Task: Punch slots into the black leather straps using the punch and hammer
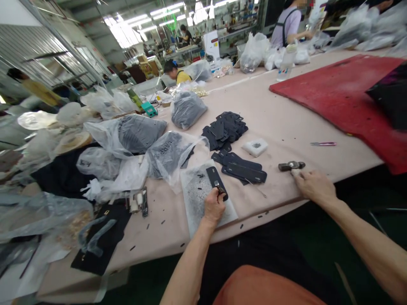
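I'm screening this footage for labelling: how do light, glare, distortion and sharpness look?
Head view: ceiling lights and windows burn out to white; plastic bags show pale sheen. Head view: the hammer reads fairly clearly, but the far workbench looks soft. Head view: the corrugated wall leans, suggesting wide-angle distortion or camera tilt.

The hammer (pixel 291 165), metal-headed, lies crosswise at right of centre. At lower centre, a short metal tool (pixel 217 184) stands against a flat black strip (pixel 212 173) on a speckled white sheet (pixel 191 214).
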`<state>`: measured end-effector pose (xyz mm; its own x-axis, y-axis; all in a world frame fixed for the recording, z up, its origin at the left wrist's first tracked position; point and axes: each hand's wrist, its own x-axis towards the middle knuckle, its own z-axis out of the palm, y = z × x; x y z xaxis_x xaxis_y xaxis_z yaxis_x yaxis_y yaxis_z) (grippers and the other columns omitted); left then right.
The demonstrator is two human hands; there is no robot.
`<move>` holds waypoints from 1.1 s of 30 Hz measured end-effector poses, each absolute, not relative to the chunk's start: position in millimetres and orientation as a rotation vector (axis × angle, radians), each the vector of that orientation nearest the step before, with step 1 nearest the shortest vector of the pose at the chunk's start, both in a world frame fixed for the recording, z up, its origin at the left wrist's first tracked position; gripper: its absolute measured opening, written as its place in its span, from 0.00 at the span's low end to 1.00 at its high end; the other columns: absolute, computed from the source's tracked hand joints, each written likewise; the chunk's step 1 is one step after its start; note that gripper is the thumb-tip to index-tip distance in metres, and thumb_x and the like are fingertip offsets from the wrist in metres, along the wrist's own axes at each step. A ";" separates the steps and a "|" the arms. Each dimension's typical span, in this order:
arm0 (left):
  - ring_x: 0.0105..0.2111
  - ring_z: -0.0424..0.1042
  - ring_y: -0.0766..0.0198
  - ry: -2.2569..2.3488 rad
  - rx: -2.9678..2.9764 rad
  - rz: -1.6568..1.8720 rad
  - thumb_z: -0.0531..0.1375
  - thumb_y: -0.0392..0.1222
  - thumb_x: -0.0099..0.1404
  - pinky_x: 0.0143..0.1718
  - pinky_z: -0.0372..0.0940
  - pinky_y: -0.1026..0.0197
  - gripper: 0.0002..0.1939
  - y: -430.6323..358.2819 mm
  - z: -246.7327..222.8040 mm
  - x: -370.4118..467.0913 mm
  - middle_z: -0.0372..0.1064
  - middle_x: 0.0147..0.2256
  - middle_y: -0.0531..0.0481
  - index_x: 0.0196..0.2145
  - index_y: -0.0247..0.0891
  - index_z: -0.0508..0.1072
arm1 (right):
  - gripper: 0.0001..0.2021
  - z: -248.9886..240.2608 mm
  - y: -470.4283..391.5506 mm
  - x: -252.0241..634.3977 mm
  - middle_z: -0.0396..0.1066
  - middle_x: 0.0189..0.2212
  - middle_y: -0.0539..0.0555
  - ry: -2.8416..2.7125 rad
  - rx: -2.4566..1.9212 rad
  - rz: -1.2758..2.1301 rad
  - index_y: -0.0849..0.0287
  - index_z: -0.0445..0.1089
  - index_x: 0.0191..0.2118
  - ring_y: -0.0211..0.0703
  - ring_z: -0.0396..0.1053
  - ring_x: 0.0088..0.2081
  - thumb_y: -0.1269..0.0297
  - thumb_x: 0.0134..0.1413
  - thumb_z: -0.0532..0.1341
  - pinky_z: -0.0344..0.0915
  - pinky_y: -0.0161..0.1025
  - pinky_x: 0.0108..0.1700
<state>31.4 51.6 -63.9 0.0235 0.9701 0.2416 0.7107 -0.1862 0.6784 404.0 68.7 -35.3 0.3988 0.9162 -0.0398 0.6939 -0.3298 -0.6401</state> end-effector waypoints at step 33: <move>0.34 0.76 0.58 1.865 1.599 1.146 0.55 0.39 0.64 0.38 0.70 0.58 0.08 50.8 -64.7 19.3 0.77 0.33 0.46 0.35 0.37 0.75 | 0.04 -22.1 126.1 198.1 0.71 0.25 0.54 -1.854 -1.788 1.013 0.63 0.69 0.29 0.40 0.67 0.29 0.74 0.48 0.57 0.59 0.33 0.32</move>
<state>19.3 50.8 -64.7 -0.2443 0.9512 0.1883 0.5977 -0.0052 0.8017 198.1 126.1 -22.1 -0.1247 0.9693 -0.2121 0.7020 -0.0649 -0.7093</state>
